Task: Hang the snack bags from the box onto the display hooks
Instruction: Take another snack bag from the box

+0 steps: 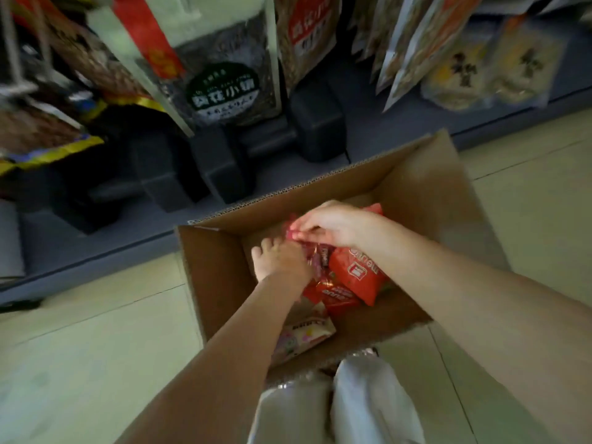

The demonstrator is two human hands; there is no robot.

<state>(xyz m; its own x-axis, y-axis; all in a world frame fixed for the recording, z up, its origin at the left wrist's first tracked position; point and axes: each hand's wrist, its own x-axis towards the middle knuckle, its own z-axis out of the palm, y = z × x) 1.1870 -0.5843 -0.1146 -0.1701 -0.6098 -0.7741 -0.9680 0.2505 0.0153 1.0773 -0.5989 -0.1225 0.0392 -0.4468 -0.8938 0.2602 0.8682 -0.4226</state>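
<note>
An open cardboard box (217, 270) stands on the floor below me, holding several red snack bags (355, 277) and a pale pink-and-white bag (301, 338). Both hands are inside it. My right hand (333, 227) pinches the top edge of a red bag near the far wall of the box. My left hand (278, 262) reaches down beside it, its fingers curled among the red bags; what they hold is hidden. Snack bags hang on the display (224, 78) above the box.
Dark hanging bags (48, 129) fill the upper left, pale ones (480, 68) the upper right. A grey shelf base (96, 238) with dark blocks (317, 123) runs behind the box. Light floor tiles (80, 347) lie either side. My pale trouser legs (368, 402) touch the box's near edge.
</note>
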